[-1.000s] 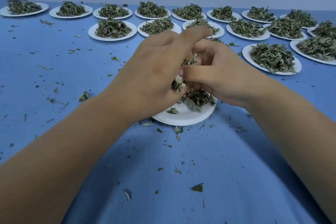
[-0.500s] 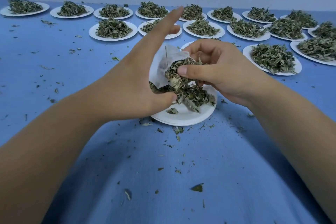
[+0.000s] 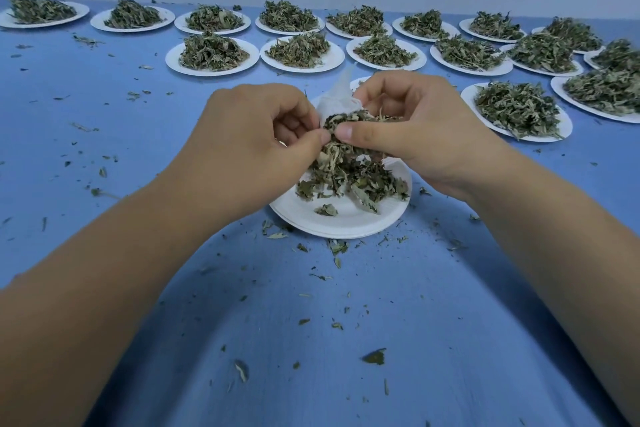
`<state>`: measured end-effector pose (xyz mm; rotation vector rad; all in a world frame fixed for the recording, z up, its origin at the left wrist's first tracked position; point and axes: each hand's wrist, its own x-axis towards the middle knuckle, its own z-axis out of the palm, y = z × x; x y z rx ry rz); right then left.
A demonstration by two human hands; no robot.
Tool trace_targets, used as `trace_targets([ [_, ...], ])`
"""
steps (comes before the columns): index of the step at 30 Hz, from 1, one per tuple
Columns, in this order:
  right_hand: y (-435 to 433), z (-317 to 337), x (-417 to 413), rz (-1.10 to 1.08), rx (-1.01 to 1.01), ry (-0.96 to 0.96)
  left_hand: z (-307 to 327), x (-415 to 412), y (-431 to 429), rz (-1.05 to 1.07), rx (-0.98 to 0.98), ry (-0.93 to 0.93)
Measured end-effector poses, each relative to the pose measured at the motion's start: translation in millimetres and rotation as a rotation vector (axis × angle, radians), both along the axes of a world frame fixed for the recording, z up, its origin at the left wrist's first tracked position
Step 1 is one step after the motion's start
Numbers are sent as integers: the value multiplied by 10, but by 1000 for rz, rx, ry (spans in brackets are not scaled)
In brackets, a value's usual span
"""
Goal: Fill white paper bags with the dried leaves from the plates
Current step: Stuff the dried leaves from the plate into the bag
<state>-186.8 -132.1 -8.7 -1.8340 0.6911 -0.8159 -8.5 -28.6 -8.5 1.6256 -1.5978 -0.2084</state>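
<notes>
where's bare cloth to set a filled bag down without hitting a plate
Widest free patch: blue cloth left of the left hand, in front of the back plates, only leaf crumbs. Also the near strip below the working plate. Crowded: back rows and the right side.

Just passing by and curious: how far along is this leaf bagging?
Early, it seems: no filled bag is in view. The left hand pinches a white paper bag while the right hand holds a clump of leaves at its mouth, above a partly emptied plate. More than a dozen heaped plates wait behind, untouched.
</notes>
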Motion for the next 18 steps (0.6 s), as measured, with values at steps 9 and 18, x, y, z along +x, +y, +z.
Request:
trace_targets([
  [9, 82, 20, 45, -161, -165, 119, 51, -12, 23, -83, 55, 42],
  [18, 149, -16, 174, -399, -422, 252, 28, -140, 47, -93, 20, 7],
])
